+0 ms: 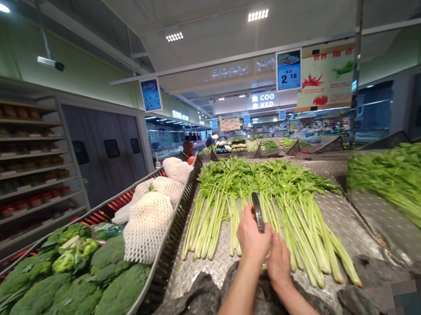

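My left hand (251,237) is closed around a narrow dark object (258,211) that stands upright; I cannot tell what it is. It hovers over the stalk ends of a row of celery bunches (265,191) lying on a patterned metal display shelf (339,216). My right hand (279,264) sits just below and against the left one. Its fingers are curled in, and whatever they hold is hidden. A dark grey felt cloth (196,306) lies bunched under both forearms at the shelf's front edge.
Left of the celery, a tilted black crate (169,249) holds broccoli heads (75,295) and vegetables in white foam netting (147,225). More green stalks (415,186) fill the bin to the right. Shelving lines the left wall, and people stand far down the aisle.
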`<state>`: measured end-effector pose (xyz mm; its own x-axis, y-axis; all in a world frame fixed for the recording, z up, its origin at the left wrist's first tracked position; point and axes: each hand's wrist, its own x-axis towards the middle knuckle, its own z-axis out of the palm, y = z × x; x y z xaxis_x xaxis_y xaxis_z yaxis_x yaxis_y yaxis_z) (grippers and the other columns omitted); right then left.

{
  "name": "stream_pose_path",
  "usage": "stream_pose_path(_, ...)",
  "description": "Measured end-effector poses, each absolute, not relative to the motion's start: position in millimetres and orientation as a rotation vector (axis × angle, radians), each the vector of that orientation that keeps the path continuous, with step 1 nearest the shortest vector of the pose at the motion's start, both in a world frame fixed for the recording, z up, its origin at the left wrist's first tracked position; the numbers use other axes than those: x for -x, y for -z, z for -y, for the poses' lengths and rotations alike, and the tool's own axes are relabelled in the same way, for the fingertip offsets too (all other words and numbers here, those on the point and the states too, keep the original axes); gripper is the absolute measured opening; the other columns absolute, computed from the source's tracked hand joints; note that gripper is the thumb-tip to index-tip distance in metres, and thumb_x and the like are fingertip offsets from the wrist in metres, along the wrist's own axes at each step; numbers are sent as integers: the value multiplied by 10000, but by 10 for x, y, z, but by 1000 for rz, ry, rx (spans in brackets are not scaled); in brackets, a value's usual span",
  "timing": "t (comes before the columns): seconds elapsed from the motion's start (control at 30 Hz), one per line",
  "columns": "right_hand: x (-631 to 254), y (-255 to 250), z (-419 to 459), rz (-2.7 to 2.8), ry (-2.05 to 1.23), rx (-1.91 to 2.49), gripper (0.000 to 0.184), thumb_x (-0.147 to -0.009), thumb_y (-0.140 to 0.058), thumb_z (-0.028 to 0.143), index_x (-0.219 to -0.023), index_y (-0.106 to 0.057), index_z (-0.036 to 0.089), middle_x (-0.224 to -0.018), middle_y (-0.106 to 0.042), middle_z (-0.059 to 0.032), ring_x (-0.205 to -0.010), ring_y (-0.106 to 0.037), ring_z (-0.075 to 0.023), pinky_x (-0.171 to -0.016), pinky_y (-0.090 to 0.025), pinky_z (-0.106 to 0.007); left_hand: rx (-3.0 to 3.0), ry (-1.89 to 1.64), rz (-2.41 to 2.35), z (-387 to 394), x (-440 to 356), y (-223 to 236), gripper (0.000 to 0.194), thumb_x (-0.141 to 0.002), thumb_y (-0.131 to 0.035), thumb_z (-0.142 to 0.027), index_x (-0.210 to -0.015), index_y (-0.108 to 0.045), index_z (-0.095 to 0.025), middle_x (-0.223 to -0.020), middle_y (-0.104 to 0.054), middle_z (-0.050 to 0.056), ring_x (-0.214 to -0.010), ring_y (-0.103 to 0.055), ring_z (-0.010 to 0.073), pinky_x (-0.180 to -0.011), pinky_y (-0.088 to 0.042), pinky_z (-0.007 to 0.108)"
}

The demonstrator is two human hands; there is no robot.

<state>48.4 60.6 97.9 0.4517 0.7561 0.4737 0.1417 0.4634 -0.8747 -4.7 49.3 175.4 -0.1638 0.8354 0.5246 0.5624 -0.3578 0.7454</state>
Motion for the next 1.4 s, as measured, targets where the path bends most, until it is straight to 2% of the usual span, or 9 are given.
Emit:
stream_pose_path(0.17,-338,-1043,-618,1113,-604,998,444,-781,-255,410,-920,-535,95,-947,-584,-124,-916,-522,-180,-828,-371,-305,-1779,-1559,-1700,-512,257,-1777,403,-621,-497,-198,-1018,-435,-184,-878,-542,34,-806,-495,159,-693,-348,248)
stream_pose_path(0.33,-267,-1168,-652,1422,-769,828,408,-742,-407,353,-1090,-462,147,-1077,-537,-85,-1032,-463,-188,-888,-341,-324,-1725,-1528,-1661,-613,518,-1715,393,-632,-514,-255,-1010,-436,-177,-835,-540,32,-738,-499,155,-632,-352,252)
stream_pose_path(0.53,-117,-1220,-652,1527,-914,698,625,-660,-534,244,-1225,-282,151,-1176,-458,-95,-1077,-428,-178,-917,-323,-318,-1681,-1406,-1389,-655,712,-1556,360,-650,-521,-366,-927,-447,-149,-814,-530,39,-728,-500,152,-658,-374,268)
stream_pose_path(0.63,-29,-1142,-657,1506,-893,728,634,-649,-531,228,-1226,-277,163,-1183,-452,-86,-1100,-403,-177,-921,-318,-313,-1635,-1377,-1348,-637,770,-1470,410,-654,-517,-378,-969,-439,-128,-877,-518,69,-818,-494,173,-737,-370,295)
stream_pose_path(0.8,9,-1072,-711,1432,-966,749,565,-623,-538,222,-1152,-356,138,-903,-610,-72,-822,-574,-172,-756,-437,-295,-1588,-1269,-1158,-547,923,-1398,602,-565,-621,-326,-1091,-391,-144,-1083,-450,105,-952,-456,191,-824,-343,288)
stream_pose_path(0.9,-1,-1136,-702,1384,-888,793,389,-611,-548,241,-982,-493,133,-754,-623,-48,-679,-577,-163,-622,-456,-264,-1341,-1291,-1193,-440,1031,-1344,638,-538,-638,-371,-1085,-400,-145,-1200,-375,122,-1029,-409,214,-818,-346,279)
stream_pose_path(1.07,63,-1250,-618,1356,-725,893,290,-628,-524,309,-849,-560,125,-630,-599,-18,-589,-551,-147,-530,-432,-234,-942,-1138,-1172,-252,1082,-1116,477,-603,-526,-523,-953,-492,-200,-968,-566,55,-841,-529,189,-633,-404,270)
stream_pose_path(1.2,137,-1230,-607,1416,-636,937,337,-644,-515,336,-900,-543,118,-647,-594,-21,-569,-542,-138,-537,-432,-233,-777,-1148,-946,-223,1083,-967,403,-594,-567,-482,-847,-534,-170,-713,-603,27,-605,-559,129,-586,-433,260)
stream_pose_path(1.4,200,-1145,-616,1497,-406,1003,366,-633,-519,339,-952,-532,159,-860,-575,-56,-803,-536,-176,-696,-425,-279,-631,-1190,-846,-206,1161,-850,330,-607,-609,-372,-835,-537,-144,-682,-611,40,-580,-566,127,-611,-459,272)
